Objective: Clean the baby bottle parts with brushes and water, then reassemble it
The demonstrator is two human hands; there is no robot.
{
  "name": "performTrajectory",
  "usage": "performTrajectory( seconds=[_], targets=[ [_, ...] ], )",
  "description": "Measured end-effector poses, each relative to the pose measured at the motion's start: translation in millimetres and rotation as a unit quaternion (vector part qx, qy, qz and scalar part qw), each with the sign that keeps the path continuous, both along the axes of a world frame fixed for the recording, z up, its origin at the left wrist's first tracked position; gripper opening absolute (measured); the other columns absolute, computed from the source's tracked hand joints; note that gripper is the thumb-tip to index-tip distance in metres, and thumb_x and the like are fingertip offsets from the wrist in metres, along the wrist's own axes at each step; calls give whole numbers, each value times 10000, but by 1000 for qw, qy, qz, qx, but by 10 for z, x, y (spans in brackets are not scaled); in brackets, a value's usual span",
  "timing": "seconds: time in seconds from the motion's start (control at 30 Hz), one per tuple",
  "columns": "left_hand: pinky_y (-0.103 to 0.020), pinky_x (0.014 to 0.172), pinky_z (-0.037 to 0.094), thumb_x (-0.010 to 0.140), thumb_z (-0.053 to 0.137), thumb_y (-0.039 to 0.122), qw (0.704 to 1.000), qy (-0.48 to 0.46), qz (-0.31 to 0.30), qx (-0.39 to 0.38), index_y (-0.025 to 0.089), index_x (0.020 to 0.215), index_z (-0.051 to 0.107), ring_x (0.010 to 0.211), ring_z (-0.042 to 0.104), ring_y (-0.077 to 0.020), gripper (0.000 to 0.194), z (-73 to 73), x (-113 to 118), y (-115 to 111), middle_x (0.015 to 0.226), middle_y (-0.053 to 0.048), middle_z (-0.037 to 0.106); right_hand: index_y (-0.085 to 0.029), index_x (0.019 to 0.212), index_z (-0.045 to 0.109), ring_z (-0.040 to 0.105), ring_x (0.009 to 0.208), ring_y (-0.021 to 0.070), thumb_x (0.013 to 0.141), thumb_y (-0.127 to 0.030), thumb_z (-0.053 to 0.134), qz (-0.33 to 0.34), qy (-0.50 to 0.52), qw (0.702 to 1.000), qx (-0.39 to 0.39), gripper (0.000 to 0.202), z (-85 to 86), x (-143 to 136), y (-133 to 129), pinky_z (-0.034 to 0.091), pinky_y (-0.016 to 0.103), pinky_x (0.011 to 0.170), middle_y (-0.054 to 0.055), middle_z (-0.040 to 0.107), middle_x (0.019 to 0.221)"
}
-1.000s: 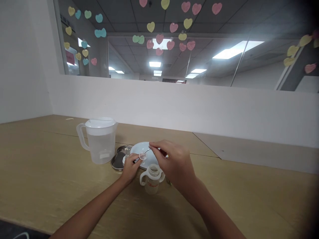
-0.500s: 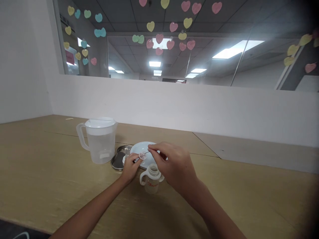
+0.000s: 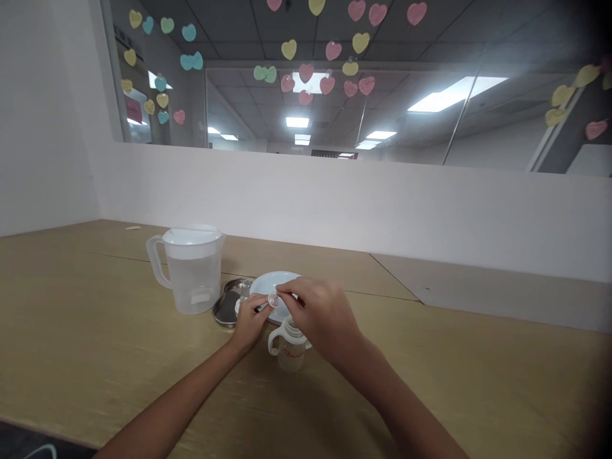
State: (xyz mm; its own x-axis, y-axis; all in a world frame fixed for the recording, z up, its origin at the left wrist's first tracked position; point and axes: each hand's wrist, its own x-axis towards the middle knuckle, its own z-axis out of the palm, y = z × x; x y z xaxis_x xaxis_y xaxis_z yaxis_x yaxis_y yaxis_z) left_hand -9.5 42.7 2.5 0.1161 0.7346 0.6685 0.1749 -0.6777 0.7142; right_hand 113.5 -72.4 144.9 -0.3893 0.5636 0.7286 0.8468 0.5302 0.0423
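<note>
The clear round piece is near the middle of the frame, pinched up above the front part of a pale plate, and we come back to it last, since it is the smallest thing here. Across the top of the frame we see a wide window, and below it the wooden bench fills the lower half. The lidded pitcher, left of centre, stands upright with clear liquid in it. Next in size is the right hand, just right of centre, its thumb and fingertips drawn into a narrow pinch against the piece; we cannot tell what, if anything, lies between them. Behind the hands lies the pale plate, with a metal tray just left of it. The two-handled bottle stands upright in the lower middle, its neck bare and partly hidden. The left hand, left of the bottle, holds the clear round piece between thumb and fingers. We judge the step in hand to be fine fingertip work on that piece; the next move calls for a steady left pinch and light, precise right fingertips.
</note>
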Motion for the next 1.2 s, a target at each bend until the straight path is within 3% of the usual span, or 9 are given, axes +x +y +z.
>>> performTrajectory(
  seconds=[0.17,0.4,0.73,1.03,1.2],
  targets=[
    [-275,703,412,767,555,312,1000,0,2,4,168,611,655,741,541,-171,235,-11,-3,13,693,-27,648,-190,769,687,584,655,124,809,-128,518,-54,-25,991,-124,184,-24,-47,89,328,207,574,20,677,723],
    [-276,726,408,773,554,334,1000,-7,-7,-7,166,604,635,774,548,-176,252,-61,-9,51,751,-30,663,-215,852,700,602,746,130,836,-165,513,-85,-48,972,-214,194,-59,-80,218,355,204,622,25,689,811],
    [-271,719,413,738,545,275,1000,-12,2,-9,162,530,589,749,538,-167,240,-72,-14,46,712,-19,644,-195,873,673,609,793,164,849,-163,479,-115,-127,958,-228,198,-139,-154,271,340,233,591,43,682,860],
    [-299,759,425,767,549,312,1000,4,0,-8,171,635,662,775,542,-181,223,-104,-26,68,754,-30,654,-204,835,671,611,745,161,824,-165,511,-96,-102,972,-187,165,-240,-92,364,327,238,568,29,682,791],
    [-302,777,422,769,551,303,1000,4,-10,1,172,705,681,805,554,-187,195,-105,-21,54,791,-37,665,-199,808,670,609,723,168,809,-141,516,-117,-131,965,-195,165,-292,-77,426,325,233,553,43,677,760]
  ],
)
